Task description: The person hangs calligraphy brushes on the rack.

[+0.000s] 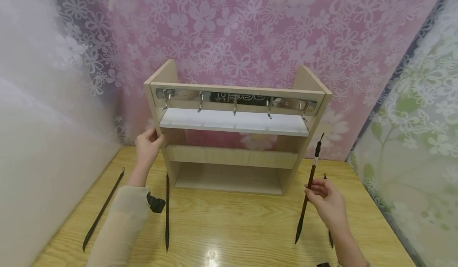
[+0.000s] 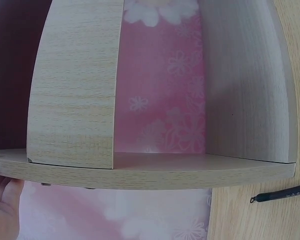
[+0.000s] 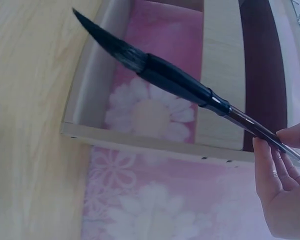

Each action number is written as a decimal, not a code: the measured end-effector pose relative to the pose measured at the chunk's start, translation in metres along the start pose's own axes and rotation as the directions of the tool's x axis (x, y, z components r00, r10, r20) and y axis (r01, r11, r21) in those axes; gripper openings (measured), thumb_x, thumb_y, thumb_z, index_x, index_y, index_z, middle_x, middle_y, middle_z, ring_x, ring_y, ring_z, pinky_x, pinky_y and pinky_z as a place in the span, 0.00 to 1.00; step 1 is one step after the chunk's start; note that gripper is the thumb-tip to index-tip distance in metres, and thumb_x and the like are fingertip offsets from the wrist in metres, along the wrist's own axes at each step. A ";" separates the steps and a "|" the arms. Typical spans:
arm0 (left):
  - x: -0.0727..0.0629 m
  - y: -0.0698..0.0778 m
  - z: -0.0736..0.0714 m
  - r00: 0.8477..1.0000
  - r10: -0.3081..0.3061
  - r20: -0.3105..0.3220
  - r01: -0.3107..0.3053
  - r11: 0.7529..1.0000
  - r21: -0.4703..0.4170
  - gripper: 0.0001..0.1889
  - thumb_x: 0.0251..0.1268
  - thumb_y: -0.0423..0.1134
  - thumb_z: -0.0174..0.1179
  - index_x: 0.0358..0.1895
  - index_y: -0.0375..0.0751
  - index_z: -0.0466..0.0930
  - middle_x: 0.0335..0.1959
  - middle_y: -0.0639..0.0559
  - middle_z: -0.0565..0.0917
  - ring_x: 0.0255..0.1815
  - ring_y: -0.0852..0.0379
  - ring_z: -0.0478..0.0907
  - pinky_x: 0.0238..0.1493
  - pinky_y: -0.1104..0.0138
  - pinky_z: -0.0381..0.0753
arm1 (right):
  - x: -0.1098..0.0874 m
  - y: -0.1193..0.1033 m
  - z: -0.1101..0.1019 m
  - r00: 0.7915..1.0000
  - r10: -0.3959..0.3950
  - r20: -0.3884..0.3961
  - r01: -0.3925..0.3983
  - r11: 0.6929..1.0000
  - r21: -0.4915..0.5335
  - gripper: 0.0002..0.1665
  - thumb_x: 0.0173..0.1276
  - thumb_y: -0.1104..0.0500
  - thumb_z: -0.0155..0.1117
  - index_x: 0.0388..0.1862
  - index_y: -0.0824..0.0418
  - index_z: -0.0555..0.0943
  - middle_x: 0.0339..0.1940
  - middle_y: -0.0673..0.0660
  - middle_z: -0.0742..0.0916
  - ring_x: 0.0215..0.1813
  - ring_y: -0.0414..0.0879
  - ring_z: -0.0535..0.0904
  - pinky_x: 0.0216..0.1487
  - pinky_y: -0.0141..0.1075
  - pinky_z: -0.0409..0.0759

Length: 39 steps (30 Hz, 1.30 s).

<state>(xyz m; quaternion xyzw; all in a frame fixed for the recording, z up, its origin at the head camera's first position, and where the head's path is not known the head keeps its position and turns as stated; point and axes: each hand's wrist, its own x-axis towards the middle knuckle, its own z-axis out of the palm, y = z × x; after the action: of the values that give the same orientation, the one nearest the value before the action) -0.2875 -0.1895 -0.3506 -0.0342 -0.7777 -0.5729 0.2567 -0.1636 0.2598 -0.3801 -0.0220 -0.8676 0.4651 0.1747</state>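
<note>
A wooden shelf (image 1: 232, 156) with a row of metal hooks (image 1: 235, 104) along its top board stands at the back of the table. My left hand (image 1: 147, 151) grips its left side panel, thumb at the front edge and fingers round the outside. To the right of the shelf, my right hand (image 1: 327, 205) pinches a dark calligraphy brush (image 1: 313, 169) by its handle, loop end up and bristles down. In the right wrist view the black bristle tip (image 3: 120, 52) shows clearly, off the table.
Two more brushes lie on the wooden table (image 1: 214, 227) at left: one brush (image 1: 105, 207) near the wall, another brush (image 1: 167, 215) by the left forearm. A further brush (image 1: 330, 240) is partly hidden behind the right hand. Flowered walls (image 1: 232, 32) close off the back and sides.
</note>
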 end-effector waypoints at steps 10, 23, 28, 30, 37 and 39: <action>-0.001 0.001 0.000 1.000 -0.008 0.000 0.008 1.000 0.024 0.19 0.58 0.30 0.53 0.54 0.32 0.72 0.45 0.36 0.78 0.43 0.50 0.76 0.33 0.79 0.74 | 0.003 -0.017 0.003 0.996 -0.090 -0.025 0.088 0.994 -0.067 0.12 0.56 0.64 0.62 0.40 0.66 0.75 0.35 0.59 0.84 0.33 0.27 0.74 0.32 0.20 0.73; -0.001 -0.003 -0.001 1.000 0.002 0.009 -0.002 1.000 -0.016 0.19 0.59 0.31 0.53 0.55 0.32 0.71 0.47 0.35 0.76 0.46 0.48 0.75 0.35 0.78 0.74 | 0.006 -0.036 0.005 0.996 -0.088 -0.026 0.087 0.996 -0.036 0.13 0.57 0.65 0.62 0.41 0.66 0.74 0.35 0.60 0.82 0.34 0.28 0.73 0.30 0.22 0.75; 0.000 -0.001 -0.001 1.000 0.006 0.011 -0.006 1.000 -0.010 0.20 0.58 0.30 0.53 0.55 0.31 0.71 0.47 0.34 0.76 0.45 0.48 0.75 0.35 0.78 0.74 | 0.007 -0.040 0.010 0.993 -0.110 -0.039 0.110 0.994 -0.006 0.13 0.56 0.67 0.62 0.41 0.68 0.74 0.35 0.62 0.82 0.33 0.28 0.73 0.30 0.21 0.75; 0.000 0.000 -0.001 1.000 0.011 0.008 -0.011 1.000 -0.010 0.19 0.58 0.29 0.53 0.55 0.31 0.71 0.46 0.34 0.77 0.45 0.48 0.75 0.34 0.78 0.74 | 0.007 -0.041 0.011 0.992 -0.120 -0.040 0.119 0.993 -0.018 0.13 0.56 0.67 0.62 0.41 0.68 0.74 0.35 0.61 0.82 0.33 0.28 0.73 0.30 0.21 0.74; 0.000 -0.002 0.000 1.000 0.025 -0.012 -0.025 1.000 -0.006 0.19 0.56 0.28 0.53 0.54 0.31 0.72 0.46 0.34 0.77 0.45 0.48 0.75 0.34 0.79 0.74 | 0.008 -0.042 0.012 0.988 -0.145 -0.044 0.143 0.988 -0.059 0.13 0.55 0.67 0.62 0.41 0.67 0.75 0.34 0.61 0.82 0.33 0.27 0.73 0.29 0.21 0.74; 0.000 -0.003 0.000 0.999 0.029 -0.014 -0.029 1.000 -0.008 0.19 0.56 0.28 0.53 0.54 0.31 0.72 0.46 0.34 0.77 0.45 0.47 0.75 0.35 0.78 0.74 | 0.008 -0.042 0.012 0.988 -0.147 -0.042 0.144 0.988 -0.058 0.13 0.55 0.67 0.62 0.40 0.67 0.75 0.34 0.61 0.82 0.33 0.27 0.73 0.29 0.22 0.74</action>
<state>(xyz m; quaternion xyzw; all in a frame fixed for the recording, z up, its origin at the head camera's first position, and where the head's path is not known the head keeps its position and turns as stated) -0.2889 -0.1905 -0.3531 -0.0424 -0.7729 -0.5725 0.2702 -0.1700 0.2282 -0.3493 0.0259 -0.8749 0.4267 0.2277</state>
